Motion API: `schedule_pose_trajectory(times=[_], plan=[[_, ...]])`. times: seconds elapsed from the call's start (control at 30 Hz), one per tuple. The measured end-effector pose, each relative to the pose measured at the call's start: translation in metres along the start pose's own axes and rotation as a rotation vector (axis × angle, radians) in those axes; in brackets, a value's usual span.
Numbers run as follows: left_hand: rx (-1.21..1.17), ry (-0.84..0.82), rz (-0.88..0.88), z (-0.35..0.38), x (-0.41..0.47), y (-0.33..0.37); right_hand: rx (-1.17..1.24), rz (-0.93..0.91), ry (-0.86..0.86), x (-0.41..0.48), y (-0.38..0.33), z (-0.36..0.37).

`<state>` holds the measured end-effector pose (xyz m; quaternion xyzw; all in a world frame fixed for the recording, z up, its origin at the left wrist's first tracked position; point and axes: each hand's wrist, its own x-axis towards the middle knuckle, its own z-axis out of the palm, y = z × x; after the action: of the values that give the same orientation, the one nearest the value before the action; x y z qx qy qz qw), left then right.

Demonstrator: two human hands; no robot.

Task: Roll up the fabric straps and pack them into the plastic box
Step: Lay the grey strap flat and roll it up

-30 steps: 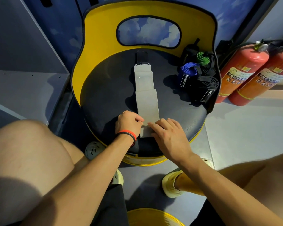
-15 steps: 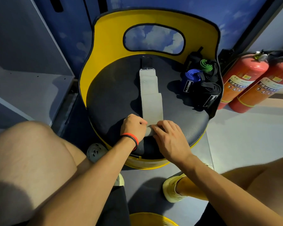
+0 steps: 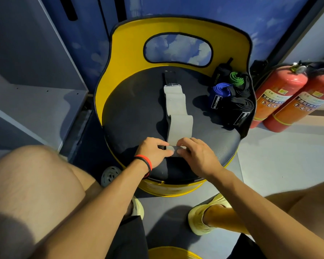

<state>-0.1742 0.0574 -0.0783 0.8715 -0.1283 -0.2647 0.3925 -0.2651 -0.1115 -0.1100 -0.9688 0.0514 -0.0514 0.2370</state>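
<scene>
A long grey fabric strap (image 3: 176, 109) lies lengthwise down the middle of the black round seat (image 3: 135, 116), its far end tipped with a black tab. Its near end is turned over into a small roll (image 3: 174, 148). My left hand (image 3: 153, 153) and my right hand (image 3: 198, 156) both pinch that roll from either side, thumbs nearly meeting on it. Rolled straps stand at the seat's back right: a blue one (image 3: 220, 95), a green-edged one (image 3: 237, 81) and black ones (image 3: 240, 112). No plastic box is in view.
The seat belongs to a yellow tub chair (image 3: 131, 57) with a cut-out back. Two red fire extinguishers (image 3: 281, 94) lean at the right. A grey shelf unit (image 3: 36, 94) stands at the left. My knees and yellow shoes (image 3: 202, 219) frame the floor below.
The strap's near end has been turned over into a small roll and both hands have closed on it. The strap has buckled into waves. The view has tilted down.
</scene>
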Motion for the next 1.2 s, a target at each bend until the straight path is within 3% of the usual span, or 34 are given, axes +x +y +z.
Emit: schedule_pose_trajectory(times=[0.13,0.3,0.4,0.6,0.7,0.8,1.1,1.2], plan=[[-0.149,-0.053,-0.113,0.006,0.003,-0.008,0.026,0.026,0.052,-0.008,0.0,0.003],[-0.244,-0.03,-0.148,0.011,0.005,-0.008,-0.188,-0.176,0.199,-0.02,-0.007,0.003],[-0.303,0.005,-0.17,0.013,0.006,-0.005,-0.212,-0.195,0.216,-0.025,-0.01,0.007],[-0.23,0.05,-0.124,0.011,0.016,-0.003,-0.156,-0.158,0.145,-0.023,-0.006,0.005],[-0.117,0.165,-0.038,0.009,0.022,-0.001,-0.131,-0.139,0.088,-0.014,-0.005,-0.002],[-0.201,0.171,0.017,0.009,0.027,0.011,-0.133,-0.162,0.028,-0.01,-0.002,-0.01],[-0.399,0.055,-0.038,0.014,0.048,0.026,-0.067,-0.183,-0.032,-0.017,-0.001,-0.023],[-0.387,0.095,-0.033,0.021,0.052,0.026,-0.069,-0.202,-0.078,-0.017,0.001,-0.029]])
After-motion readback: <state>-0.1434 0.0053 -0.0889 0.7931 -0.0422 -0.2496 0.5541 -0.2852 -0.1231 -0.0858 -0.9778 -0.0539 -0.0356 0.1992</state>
